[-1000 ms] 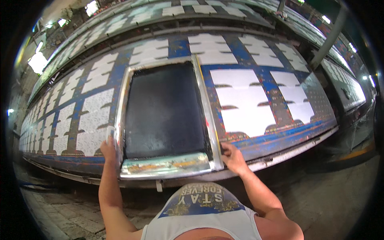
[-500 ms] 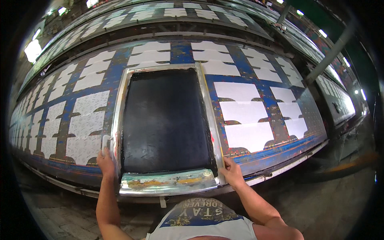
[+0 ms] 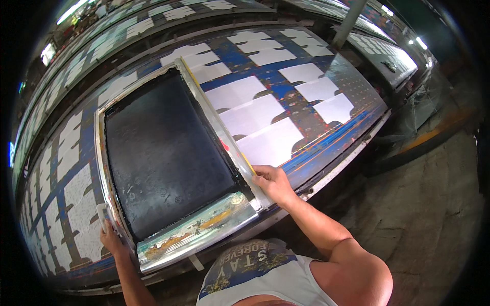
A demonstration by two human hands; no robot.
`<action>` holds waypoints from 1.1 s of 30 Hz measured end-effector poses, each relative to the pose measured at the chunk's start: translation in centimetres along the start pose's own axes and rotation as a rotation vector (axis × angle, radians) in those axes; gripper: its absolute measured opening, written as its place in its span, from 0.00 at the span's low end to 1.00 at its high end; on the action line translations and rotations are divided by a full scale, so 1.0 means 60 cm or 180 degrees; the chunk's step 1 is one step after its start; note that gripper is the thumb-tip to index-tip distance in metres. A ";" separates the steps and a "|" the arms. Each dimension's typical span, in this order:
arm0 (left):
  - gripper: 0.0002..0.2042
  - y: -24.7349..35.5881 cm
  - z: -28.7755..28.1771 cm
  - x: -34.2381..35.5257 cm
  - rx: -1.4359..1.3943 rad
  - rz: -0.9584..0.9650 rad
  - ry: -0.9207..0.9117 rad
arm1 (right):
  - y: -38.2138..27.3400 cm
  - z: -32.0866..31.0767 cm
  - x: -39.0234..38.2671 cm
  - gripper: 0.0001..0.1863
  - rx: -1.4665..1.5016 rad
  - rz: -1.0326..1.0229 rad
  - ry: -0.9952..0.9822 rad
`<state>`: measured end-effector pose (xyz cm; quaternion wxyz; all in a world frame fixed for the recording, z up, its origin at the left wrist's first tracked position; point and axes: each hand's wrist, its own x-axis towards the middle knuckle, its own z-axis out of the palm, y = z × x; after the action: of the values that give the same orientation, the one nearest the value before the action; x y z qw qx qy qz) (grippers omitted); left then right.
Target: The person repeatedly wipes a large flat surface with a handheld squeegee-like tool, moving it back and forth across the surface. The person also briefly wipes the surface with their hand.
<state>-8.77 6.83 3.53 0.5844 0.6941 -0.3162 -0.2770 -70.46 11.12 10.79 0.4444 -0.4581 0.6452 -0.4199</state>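
Observation:
A large screen-printing frame with a dark mesh and pale metal sides lies across my side of the long table, slanting in view. Its near end is a wide, paint-stained band. My left hand is closed at the frame's left side, by a pale, handle-like piece. On the right side rail, near its lower corner, my right hand grips with thumb and fingers. White cut fabric pieces lie just right of the frame. Left of it, patterned pieces are partly hidden by the frame.
The long table has a blue, paint-marked top and carries rows of white pieces. Its metal front rail runs close to my body. More tables with white pieces stand behind. A grey post rises at the back right.
The view has turned, so the table and frame now slant up to the right. Both hands keep hold of the frame, and more floor shows at right.

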 end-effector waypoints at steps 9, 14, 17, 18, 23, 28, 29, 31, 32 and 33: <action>0.19 0.052 0.301 -0.198 -0.0101 0.0167 0.0035 | 0.083 -0.281 0.102 0.23 -0.0428 0.0103 0.0223; 0.23 0.049 0.426 -0.301 0.0262 0.0137 0.0175 | 0.144 -0.413 0.132 0.22 -0.0269 0.0401 0.0391; 0.24 0.038 0.475 -0.360 -0.0008 0.0055 0.0053 | 0.168 -0.478 0.148 0.21 -0.0136 0.0609 0.0412; 0.23 0.034 0.491 -0.375 -0.0157 0.0041 0.0171 | 0.177 -0.496 0.150 0.21 -0.0128 0.0600 0.0385; 0.23 0.038 0.526 -0.416 -0.0194 0.0037 0.0115 | 0.218 -0.537 0.160 0.21 0.0030 0.0598 0.0406; 0.23 0.033 0.561 -0.425 -0.0127 0.0063 0.0233 | 0.227 -0.576 0.166 0.23 -0.0023 0.0629 0.0377; 0.22 0.031 0.566 -0.429 -0.0150 0.0031 0.0215 | 0.226 -0.583 0.164 0.22 0.0001 0.0617 0.0363; 0.22 0.026 0.578 -0.435 -0.0184 0.0029 0.0175 | 0.221 -0.600 0.163 0.22 -0.0015 0.0634 0.0349; 0.22 0.026 0.581 -0.437 -0.0167 0.0057 0.0151 | 0.220 -0.606 0.161 0.22 -0.0188 0.0585 0.0401; 0.22 0.025 0.584 -0.441 -0.0144 0.0083 0.0121 | 0.219 -0.612 0.158 0.22 -0.0214 0.0581 0.0334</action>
<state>-52.50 4.55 -0.32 0.6094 0.6817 -0.3077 -0.2631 -110.28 9.93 5.80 0.4309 -0.3895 0.7203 -0.3792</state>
